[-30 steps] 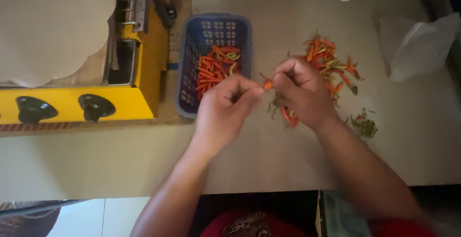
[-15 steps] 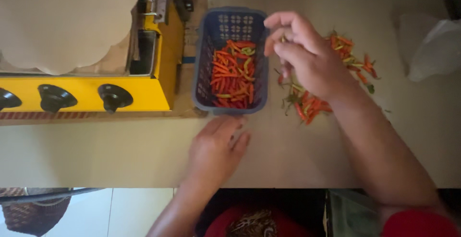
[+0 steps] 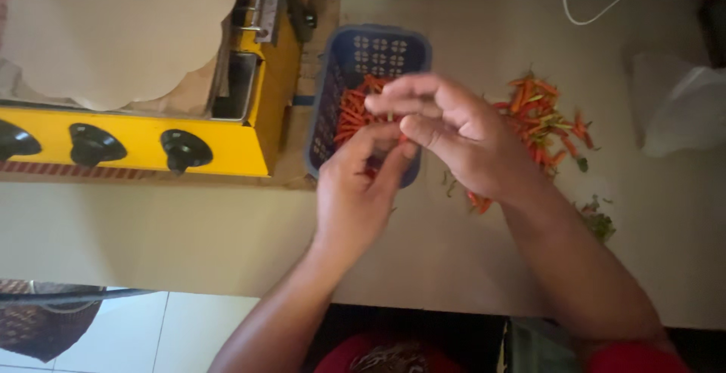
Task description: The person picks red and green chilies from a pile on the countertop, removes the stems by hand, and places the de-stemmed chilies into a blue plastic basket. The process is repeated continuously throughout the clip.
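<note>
Both hands meet at frame centre, over the near end of a blue plastic basket [image 3: 344,71]. Left hand [image 3: 355,191] reaches up from the lower middle, fingers [image 3: 393,163] drawn together and touching the right hand's thumb. Right hand [image 3: 461,135] comes in from the lower right, fingers [image 3: 401,95] curled and nearly closed, index and thumb close together. Something small and pale just shows between the fingertips of the two hands; cannot tell what it is, nor which hand grips it, since motion blur and the knuckles hide the pinch.

Basket lies in the upper middle of the frame on the beige worktop [image 3: 189,229], holding red and orange chillies [image 3: 355,108], partly hidden by the hands. Loose pile of chillies [image 3: 541,116] sits on the worktop right of the right hand, a few more poking out under the wrist. Small heap of green stems [image 3: 597,222] lies lower right, near the right forearm.

Yellow stove [image 3: 136,135] with black knobs fills the upper left, just beside the basket, a pale round sheet [image 3: 113,25] lying on top. White plastic bag [image 3: 681,108] at the right edge; white cable [image 3: 605,3] at the upper right.
</note>
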